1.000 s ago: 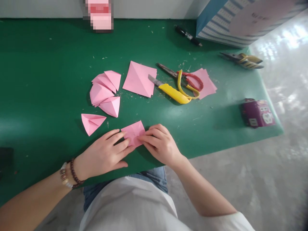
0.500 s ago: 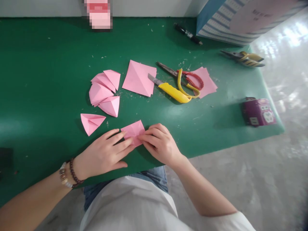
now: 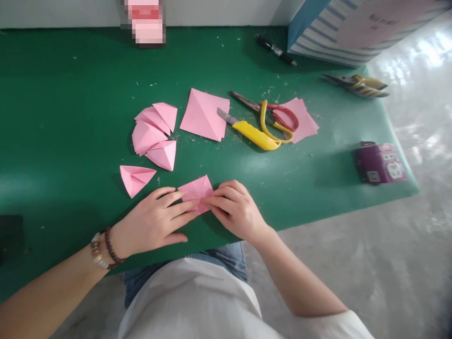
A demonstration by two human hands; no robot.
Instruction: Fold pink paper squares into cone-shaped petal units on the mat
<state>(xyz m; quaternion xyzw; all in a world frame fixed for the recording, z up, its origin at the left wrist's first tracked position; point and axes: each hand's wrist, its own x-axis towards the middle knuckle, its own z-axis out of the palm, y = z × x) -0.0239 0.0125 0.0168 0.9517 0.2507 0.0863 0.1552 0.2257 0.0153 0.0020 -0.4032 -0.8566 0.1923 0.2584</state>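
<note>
A small folded piece of pink origami paper (image 3: 195, 189) lies on the green table between my hands. My left hand (image 3: 151, 221) presses its fingertips on the paper's lower left edge, and my right hand (image 3: 236, 209) pinches its right side, covering part of it. Left of the paper lies a folded pink triangle (image 3: 136, 180). Above that is a loose cluster of folded pink pieces (image 3: 151, 134). A creased pink square (image 3: 204, 114) lies further up, out of reach of my fingers.
A yellow utility knife (image 3: 252, 134) overlaps red-and-yellow scissors (image 3: 275, 117) on pink sheets (image 3: 300, 121). Also on the green table (image 3: 63, 117) are a black pen (image 3: 276, 50), pliers (image 3: 356, 85), a purple box (image 3: 379, 163) and a striped blue bag (image 3: 328, 33). Paper scraps are scattered about.
My left hand has slid slightly up and to the right, its fingers reaching further along the pink paper. My right hand and the paper have barely moved.
</note>
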